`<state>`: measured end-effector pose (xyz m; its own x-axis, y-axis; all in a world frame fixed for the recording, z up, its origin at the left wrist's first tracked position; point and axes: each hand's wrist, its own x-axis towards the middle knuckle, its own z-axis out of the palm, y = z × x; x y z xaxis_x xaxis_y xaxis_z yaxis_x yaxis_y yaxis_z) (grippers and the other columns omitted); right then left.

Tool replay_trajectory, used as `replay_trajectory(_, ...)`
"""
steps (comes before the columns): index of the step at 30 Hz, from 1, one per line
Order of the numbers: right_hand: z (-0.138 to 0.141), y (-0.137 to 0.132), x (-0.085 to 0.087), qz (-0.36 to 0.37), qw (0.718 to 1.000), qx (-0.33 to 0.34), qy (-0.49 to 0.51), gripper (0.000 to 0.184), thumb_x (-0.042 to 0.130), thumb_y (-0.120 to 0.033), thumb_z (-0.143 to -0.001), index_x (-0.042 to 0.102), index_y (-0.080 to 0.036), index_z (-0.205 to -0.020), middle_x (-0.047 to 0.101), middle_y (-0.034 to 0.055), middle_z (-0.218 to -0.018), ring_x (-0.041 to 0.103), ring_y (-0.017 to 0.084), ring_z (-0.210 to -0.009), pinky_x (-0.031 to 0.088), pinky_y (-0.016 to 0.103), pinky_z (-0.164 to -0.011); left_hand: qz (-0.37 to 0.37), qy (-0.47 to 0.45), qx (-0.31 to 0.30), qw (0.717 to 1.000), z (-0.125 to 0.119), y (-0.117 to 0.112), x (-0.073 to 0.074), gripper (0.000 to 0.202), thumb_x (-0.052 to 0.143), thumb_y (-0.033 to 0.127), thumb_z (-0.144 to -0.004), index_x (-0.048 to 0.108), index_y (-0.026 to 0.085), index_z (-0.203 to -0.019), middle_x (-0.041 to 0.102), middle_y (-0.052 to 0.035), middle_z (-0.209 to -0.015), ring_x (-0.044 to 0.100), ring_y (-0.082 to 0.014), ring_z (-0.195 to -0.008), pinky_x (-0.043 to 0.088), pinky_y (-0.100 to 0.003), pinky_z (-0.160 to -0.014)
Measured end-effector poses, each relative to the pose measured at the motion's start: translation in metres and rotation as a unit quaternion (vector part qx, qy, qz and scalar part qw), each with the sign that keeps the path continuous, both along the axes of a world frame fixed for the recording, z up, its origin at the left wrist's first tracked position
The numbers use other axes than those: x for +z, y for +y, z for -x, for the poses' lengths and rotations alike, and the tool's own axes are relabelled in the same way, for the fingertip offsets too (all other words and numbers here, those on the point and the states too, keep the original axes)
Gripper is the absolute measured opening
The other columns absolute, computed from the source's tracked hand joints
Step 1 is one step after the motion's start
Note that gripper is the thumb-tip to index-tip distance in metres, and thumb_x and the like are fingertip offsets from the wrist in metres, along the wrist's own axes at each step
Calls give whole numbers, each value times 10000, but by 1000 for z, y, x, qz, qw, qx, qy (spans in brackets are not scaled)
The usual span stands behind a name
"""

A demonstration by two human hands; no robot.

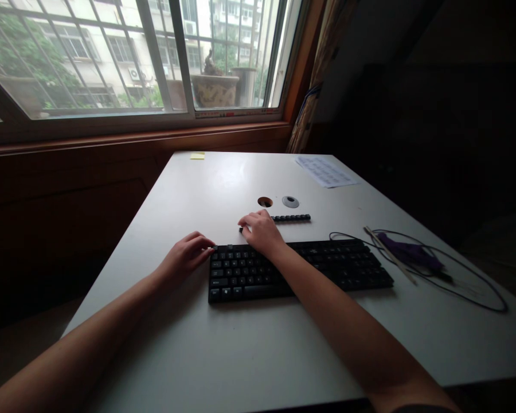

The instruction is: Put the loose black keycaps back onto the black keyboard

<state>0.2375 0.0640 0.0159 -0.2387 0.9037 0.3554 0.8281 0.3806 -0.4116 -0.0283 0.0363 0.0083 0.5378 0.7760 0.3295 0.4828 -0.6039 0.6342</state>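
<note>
A black keyboard point(258, 275) lies flat on the white table, and parts of its top row show no keycaps. At its upper left corner my left hand point(189, 252) has thumb and fingertips closed about the edge, beside the corner key. My right hand point(261, 232) reaches over the keyboard, a small black keycap point(241, 230) pinched at its fingertips just beyond the back edge. Behind that hand, a row of loose black keycaps point(292, 218) stands lined up on the table; the hand hides its left end.
A cable point(468, 264) loops at the right around a purple cloth point(408, 252) and a thin stick point(389, 255). Behind the keycaps are a round table hole point(265, 202) and a grey grommet point(290, 202). Printed paper point(327, 172) and a yellow note point(197, 155) lie farther back.
</note>
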Motion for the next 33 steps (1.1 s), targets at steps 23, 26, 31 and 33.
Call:
replay_trajectory(23, -8, -1, 10, 119, 984, 115, 67, 84, 706, -207, -836, 757, -223, -900, 769, 31, -896, 611, 222, -965, 460, 351, -890, 5, -1, -2, 1000, 1, 1, -2, 214, 588, 377, -980, 705, 208, -1042, 633, -53, -1011, 651, -156, -839, 530, -273, -756)
replay_trajectory(26, -11, -1, 15, 137, 979, 128, 77, 91, 722, -216, -810, 762, -212, -892, 771, 31, -899, 634, 202, -940, 472, 323, -866, 4, -1, 0, 1000, 1, 1, -2, 210, 590, 377, -979, 707, 215, -1045, 635, -51, -1017, 652, -157, -841, 531, -271, -755)
replay_trajectory(31, -18, -4, 32, 206, 960, 159, 107, 145, 724, -265, -813, 761, -215, -944, 768, 40, -969, 659, 184, -935, 498, 294, -833, 8, -3, 1, 1000, 0, 1, -2, 204, 590, 372, -981, 708, 219, -1047, 636, -50, -1020, 654, -157, -847, 533, -270, -757)
replay_trajectory(33, -20, -7, 39, 232, 950, 176, 108, 162, 721, -274, -816, 760, -218, -963, 764, 38, -984, 663, 183, -945, 501, 291, -832, 4, -3, 0, 1000, 0, 1, -2, 205, 593, 373, -979, 708, 216, -1044, 637, -52, -1016, 654, -159, -851, 533, -274, -762)
